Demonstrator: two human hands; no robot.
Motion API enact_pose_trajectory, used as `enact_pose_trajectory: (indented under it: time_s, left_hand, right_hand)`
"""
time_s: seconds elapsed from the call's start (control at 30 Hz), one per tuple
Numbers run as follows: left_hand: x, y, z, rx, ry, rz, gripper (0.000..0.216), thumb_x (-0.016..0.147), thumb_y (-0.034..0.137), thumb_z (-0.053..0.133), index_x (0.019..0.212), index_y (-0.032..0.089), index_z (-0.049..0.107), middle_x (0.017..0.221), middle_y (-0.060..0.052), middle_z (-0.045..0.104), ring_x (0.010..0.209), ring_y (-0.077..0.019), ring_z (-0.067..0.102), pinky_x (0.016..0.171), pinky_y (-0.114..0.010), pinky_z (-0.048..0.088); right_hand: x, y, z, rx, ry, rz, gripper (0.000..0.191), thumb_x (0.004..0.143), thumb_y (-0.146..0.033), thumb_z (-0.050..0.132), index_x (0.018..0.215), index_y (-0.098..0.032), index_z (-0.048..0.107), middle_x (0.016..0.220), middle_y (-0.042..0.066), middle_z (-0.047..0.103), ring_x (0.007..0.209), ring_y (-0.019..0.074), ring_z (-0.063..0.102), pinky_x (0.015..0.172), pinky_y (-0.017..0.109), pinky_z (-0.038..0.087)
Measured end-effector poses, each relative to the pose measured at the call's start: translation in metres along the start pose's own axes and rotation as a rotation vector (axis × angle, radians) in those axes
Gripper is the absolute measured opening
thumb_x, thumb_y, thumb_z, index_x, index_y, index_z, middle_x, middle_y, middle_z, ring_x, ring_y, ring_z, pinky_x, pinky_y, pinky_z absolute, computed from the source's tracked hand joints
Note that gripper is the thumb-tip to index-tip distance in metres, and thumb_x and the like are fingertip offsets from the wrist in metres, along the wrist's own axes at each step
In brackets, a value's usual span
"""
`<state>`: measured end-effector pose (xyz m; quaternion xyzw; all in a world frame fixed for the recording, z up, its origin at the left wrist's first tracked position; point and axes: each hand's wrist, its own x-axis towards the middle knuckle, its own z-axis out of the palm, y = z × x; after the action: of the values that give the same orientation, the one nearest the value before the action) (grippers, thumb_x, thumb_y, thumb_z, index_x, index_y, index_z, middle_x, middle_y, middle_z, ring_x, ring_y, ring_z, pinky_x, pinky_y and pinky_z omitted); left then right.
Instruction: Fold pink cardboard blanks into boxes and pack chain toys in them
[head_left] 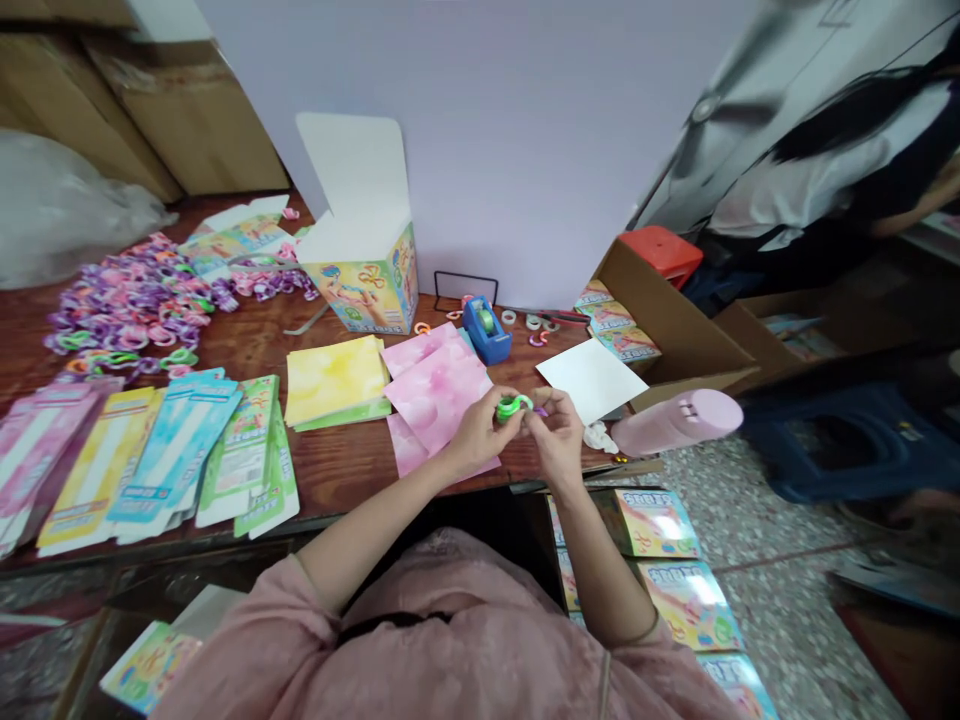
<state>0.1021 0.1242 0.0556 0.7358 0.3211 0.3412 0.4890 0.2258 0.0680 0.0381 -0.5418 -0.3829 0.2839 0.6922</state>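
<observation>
Above the wooden table, my left hand [480,432] and my right hand [559,437] pinch a green plastic link [513,406] between them. A small purple piece [540,411] shows at its right end, partly hidden by my right fingers. Beneath my left wrist lie sheets of pink marbled paper [439,390]. A stack of yellow marbled paper [335,378] sits to their left. A white card sheet [591,378] lies just beyond my right hand, and a pink bottle [679,420] lies past it.
A heap of purple and green plastic links [135,305] and flat printed cartons [176,450] cover the table's left. An open printed box [367,280] and blue tape dispenser [486,330] stand behind. A person [817,170] works at right, beside cardboard boxes [675,310].
</observation>
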Motion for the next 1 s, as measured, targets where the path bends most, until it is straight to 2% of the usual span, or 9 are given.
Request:
enact_pose_trajectory:
  time_s: [0.17,0.27,0.4,0.53,0.67,0.77,0.83,0.9,1.0]
  left_hand:
    - [-0.016,0.011,-0.029,0.103,-0.121,-0.162,0.019,0.079,0.025,0.07,0.095,0.021,0.06,0.075,0.003,0.066,0.067,-0.0142,0.061,0.061,-0.025,0.043]
    - [-0.024,0.012,-0.042,0.13,-0.107,-0.23,0.016,0.076,0.024,0.07,0.081,0.021,0.056,0.065,0.005,0.06,0.058,-0.0125,0.057,0.055,-0.024,0.039]
    - [-0.031,0.013,-0.06,-0.23,-0.115,-0.352,0.03,0.079,0.04,0.073,0.085,0.022,0.049,0.065,0.004,0.065,0.044,-0.0106,0.056,0.045,-0.023,0.042]
    - [-0.03,0.015,-0.075,-0.519,-0.052,-0.434,0.032,0.068,0.031,0.077,0.084,0.02,0.051,0.062,0.002,0.068,0.046,-0.0132,0.062,0.045,-0.023,0.049]
    - [-0.035,0.014,-0.073,-0.604,-0.04,-0.585,0.036,0.063,0.023,0.072,0.095,0.018,0.057,0.059,0.002,0.068,0.043,-0.0132,0.061,0.04,-0.021,0.044]
    - [-0.041,0.012,-0.066,-0.591,-0.047,-0.611,0.037,0.063,0.023,0.073,0.096,0.017,0.059,0.058,0.001,0.068,0.044,-0.0132,0.061,0.041,-0.02,0.044]
    - [-0.043,0.011,-0.062,-0.584,-0.03,-0.636,0.035,0.063,0.024,0.074,0.094,0.016,0.06,0.058,0.001,0.068,0.043,-0.0131,0.061,0.041,-0.021,0.045]
    - [-0.044,0.01,-0.06,-0.58,0.005,-0.658,0.032,0.063,0.023,0.073,0.092,0.016,0.062,0.056,0.001,0.067,0.041,-0.0119,0.059,0.04,-0.02,0.043]
    - [-0.044,0.012,-0.058,-0.563,0.008,-0.657,0.029,0.065,0.022,0.07,0.092,0.015,0.066,0.053,0.003,0.063,0.038,-0.0095,0.054,0.038,-0.019,0.037]
  right_hand:
    - [-0.015,-0.002,0.003,-0.247,-0.17,-0.124,0.02,0.088,-0.032,0.065,0.107,-0.025,0.063,0.088,0.001,0.068,0.067,0.0142,0.065,0.06,0.028,0.054]
    - [-0.01,-0.002,0.0,-0.425,-0.068,-0.24,0.015,0.089,-0.029,0.061,0.103,-0.024,0.064,0.09,0.003,0.067,0.072,0.016,0.064,0.065,0.03,0.054]
    - [-0.002,-0.006,-0.008,-0.473,0.004,-0.266,0.023,0.085,-0.023,0.058,0.108,-0.023,0.062,0.081,-0.002,0.058,0.065,0.0143,0.057,0.06,0.028,0.049]
    - [-0.003,-0.015,-0.01,-0.606,-0.036,-0.381,0.02,0.085,-0.021,0.057,0.101,-0.024,0.068,0.083,0.001,0.061,0.07,0.0161,0.058,0.062,0.03,0.049]
    - [-0.004,-0.014,-0.014,-0.511,0.011,-0.299,0.01,0.086,-0.023,0.059,0.086,-0.023,0.069,0.081,0.001,0.059,0.061,0.0142,0.055,0.057,0.03,0.048]
    - [-0.004,-0.008,-0.023,-0.422,-0.013,-0.188,0.01,0.086,-0.028,0.063,0.082,-0.022,0.069,0.082,0.0,0.06,0.055,0.0119,0.052,0.051,0.028,0.045]
    - [-0.005,-0.006,-0.03,-0.485,-0.017,-0.208,0.009,0.085,-0.028,0.064,0.082,-0.022,0.07,0.08,0.0,0.06,0.058,0.0124,0.052,0.055,0.029,0.045]
    - [-0.006,-0.009,-0.039,-0.552,-0.091,-0.219,0.009,0.085,-0.028,0.065,0.081,-0.022,0.071,0.077,0.0,0.061,0.063,0.0142,0.054,0.059,0.029,0.046]
    - [-0.006,-0.024,-0.051,-0.48,-0.438,-0.079,0.016,0.087,-0.037,0.071,0.092,-0.022,0.074,0.089,0.004,0.072,0.08,0.0193,0.066,0.069,0.032,0.053]
